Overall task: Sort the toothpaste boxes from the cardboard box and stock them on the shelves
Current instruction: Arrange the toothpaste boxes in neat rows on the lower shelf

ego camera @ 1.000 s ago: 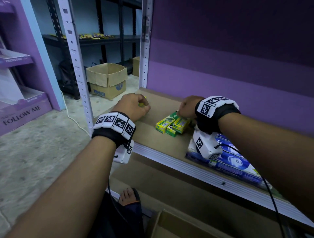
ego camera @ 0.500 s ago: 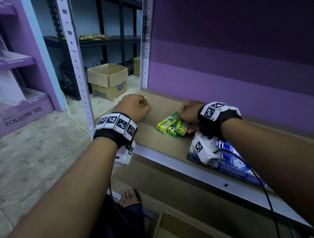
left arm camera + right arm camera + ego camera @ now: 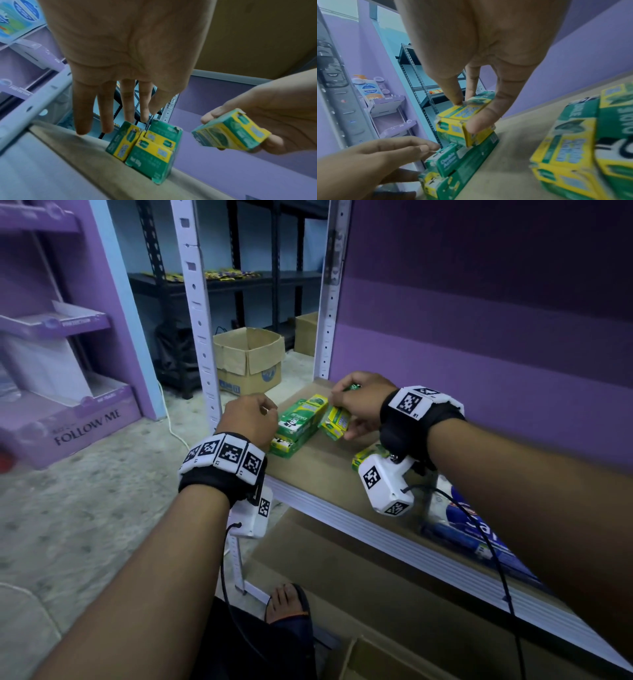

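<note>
You are mid-stocking: your right hand (image 3: pixel 363 405) pinches one green box (image 3: pixel 464 125) between thumb and fingers, lifted just right of the stack (image 3: pixel 298 426) on the shelf (image 3: pixel 329 474). Your left hand (image 3: pixel 126 54), fingers straight and spread, touches the stack's left side. Next, I judge, you set the box against the stack, squarely, while the left hand steadies it.

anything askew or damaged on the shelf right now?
Minor: end flaps on the green toothpaste boxes stacked by the left hand look creased. The box in the right hand is tilted, but held, not placed.
</note>
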